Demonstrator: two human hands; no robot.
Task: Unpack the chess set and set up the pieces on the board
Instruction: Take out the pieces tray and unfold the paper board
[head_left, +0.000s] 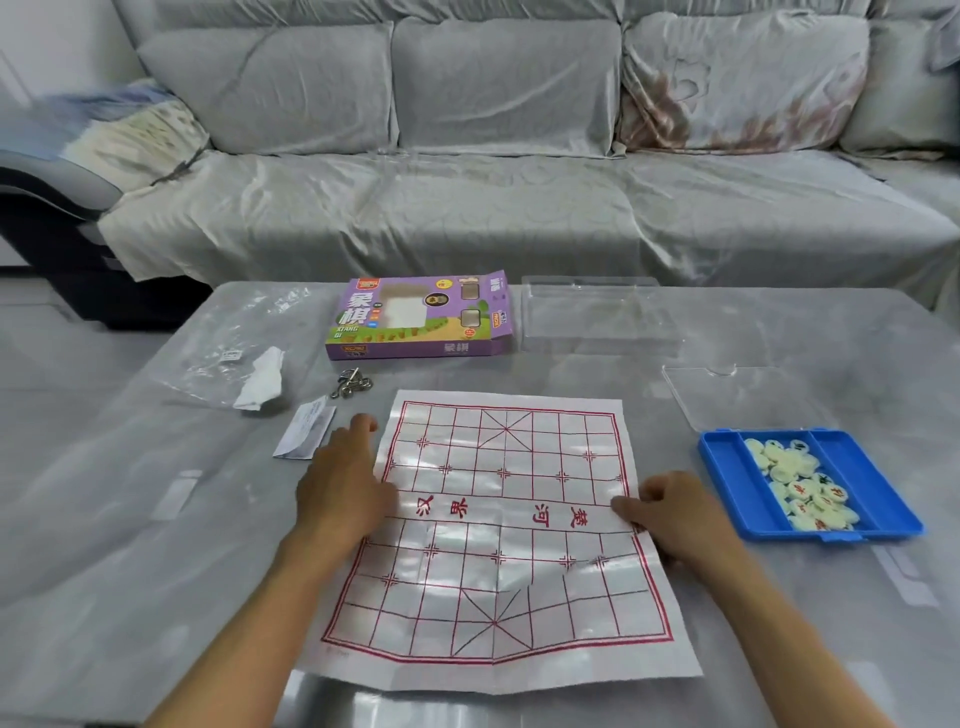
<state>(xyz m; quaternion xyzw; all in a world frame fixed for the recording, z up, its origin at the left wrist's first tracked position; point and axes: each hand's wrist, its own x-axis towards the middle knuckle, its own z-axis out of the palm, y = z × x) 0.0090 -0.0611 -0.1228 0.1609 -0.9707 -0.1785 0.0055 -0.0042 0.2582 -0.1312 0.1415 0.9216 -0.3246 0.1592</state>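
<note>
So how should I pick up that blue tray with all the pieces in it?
Hold the blue tray by its two long outer rims, one hand on each side, coming from above, and keep it level. It is shallow and open-topped, with the round pieces lying loose in the middle compartment, so tilting would probably spill them. The side compartments look bare, leaving room for fingers.
</note>
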